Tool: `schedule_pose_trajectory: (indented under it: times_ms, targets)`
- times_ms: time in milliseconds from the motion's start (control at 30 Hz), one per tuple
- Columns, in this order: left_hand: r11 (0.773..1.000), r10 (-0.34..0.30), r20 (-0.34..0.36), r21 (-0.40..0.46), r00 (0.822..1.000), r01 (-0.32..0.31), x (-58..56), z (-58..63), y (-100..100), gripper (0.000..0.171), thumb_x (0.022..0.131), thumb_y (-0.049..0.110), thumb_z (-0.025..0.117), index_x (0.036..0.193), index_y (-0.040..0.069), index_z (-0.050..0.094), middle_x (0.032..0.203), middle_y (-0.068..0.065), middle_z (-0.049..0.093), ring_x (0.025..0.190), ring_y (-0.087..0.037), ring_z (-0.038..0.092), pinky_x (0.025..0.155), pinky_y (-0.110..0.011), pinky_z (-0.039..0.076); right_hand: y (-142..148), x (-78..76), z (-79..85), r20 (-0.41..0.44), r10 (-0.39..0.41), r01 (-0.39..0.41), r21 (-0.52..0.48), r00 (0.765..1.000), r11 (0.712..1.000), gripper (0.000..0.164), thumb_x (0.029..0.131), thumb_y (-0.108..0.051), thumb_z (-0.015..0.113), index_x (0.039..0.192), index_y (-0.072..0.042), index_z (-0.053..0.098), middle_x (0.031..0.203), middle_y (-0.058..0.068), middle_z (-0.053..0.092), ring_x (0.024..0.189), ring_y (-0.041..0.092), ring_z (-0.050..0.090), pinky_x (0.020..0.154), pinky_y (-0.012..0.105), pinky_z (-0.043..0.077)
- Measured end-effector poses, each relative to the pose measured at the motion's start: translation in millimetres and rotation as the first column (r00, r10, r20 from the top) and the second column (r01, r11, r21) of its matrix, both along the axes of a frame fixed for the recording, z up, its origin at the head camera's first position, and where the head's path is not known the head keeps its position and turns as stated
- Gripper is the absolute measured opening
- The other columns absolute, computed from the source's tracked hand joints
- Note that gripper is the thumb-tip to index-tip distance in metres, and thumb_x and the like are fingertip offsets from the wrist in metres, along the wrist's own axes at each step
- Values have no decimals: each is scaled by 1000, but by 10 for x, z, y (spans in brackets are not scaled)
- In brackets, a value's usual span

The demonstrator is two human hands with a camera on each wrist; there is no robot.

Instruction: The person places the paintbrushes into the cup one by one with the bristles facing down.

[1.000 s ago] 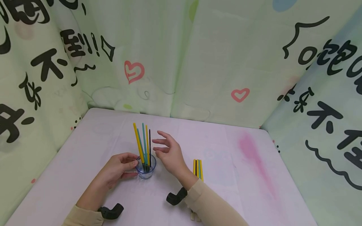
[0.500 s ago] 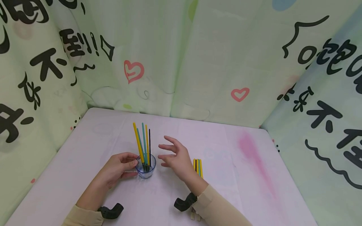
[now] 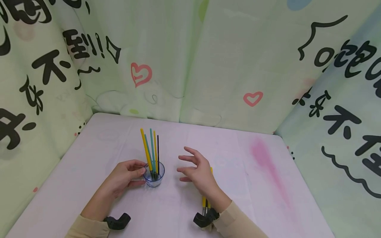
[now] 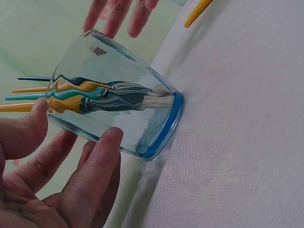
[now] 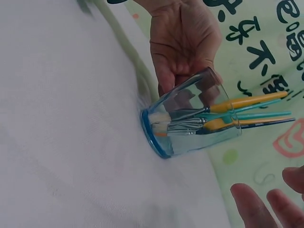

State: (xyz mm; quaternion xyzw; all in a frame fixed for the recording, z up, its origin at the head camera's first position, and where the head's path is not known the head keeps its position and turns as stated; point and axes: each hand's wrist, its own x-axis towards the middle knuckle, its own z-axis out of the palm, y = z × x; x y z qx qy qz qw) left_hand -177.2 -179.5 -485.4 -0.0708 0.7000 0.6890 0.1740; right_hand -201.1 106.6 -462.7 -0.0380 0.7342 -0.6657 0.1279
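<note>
A clear glass with a blue-tinted base [image 4: 164,126] stands on the table, holding several paintbrushes [image 3: 147,148] with bristles down. Their handles are yellow, teal and black. My left hand [image 3: 126,177] grips the glass from its left side, thumb at the rim and fingers along the wall. To the right of the glass, my right hand [image 3: 199,173] hovers with fingers spread and nothing in them. Under that hand and wrist lie more paintbrushes [image 3: 204,201], partly hidden by the forearm.
A white cloth [image 3: 244,205] with a pink stain [image 3: 265,155] covers the table. Pale green curtains [image 3: 208,66] with black lettering and red hearts hang close around its back and sides. A black mount [image 3: 117,222] sits on each wrist.
My right hand has moved away from the glass, rightward and a little toward me, over the lying paintbrushes. The left hand and the glass have stayed in place.
</note>
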Motion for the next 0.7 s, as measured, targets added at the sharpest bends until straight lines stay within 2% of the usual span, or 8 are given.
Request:
schedule_pose_trajectory:
  times_ms: [200,500,700]
  targets:
    - [1000,-1,-4,-6,1000,1,0,3,12,37,104,6,69,137,-10,61,120,-18,68,101,-20,72,87,-40,70,150,53,-2,20,-29,29,4,999,1000,75,93,6,72,156,-30,53,146,21,66,105,43,79,73,47,71]
    - [1000,6,-7,-14,1000,-6,-3,-12,16,38,104,6,69,137,-10,61,121,-18,68,102,-20,71,88,-41,69,366,118,2,44,-99,96,61,994,994,72,93,4,73,153,-33,56,143,18,69,100,39,80,68,44,70]
    - [1000,11,-6,-18,1000,-11,-8,-25,25,38,105,7,69,138,-9,61,121,-18,68,104,-21,71,87,-41,70,503,158,-18,47,-125,122,66,991,990,74,92,6,72,154,-30,55,141,19,69,97,38,80,67,42,70]
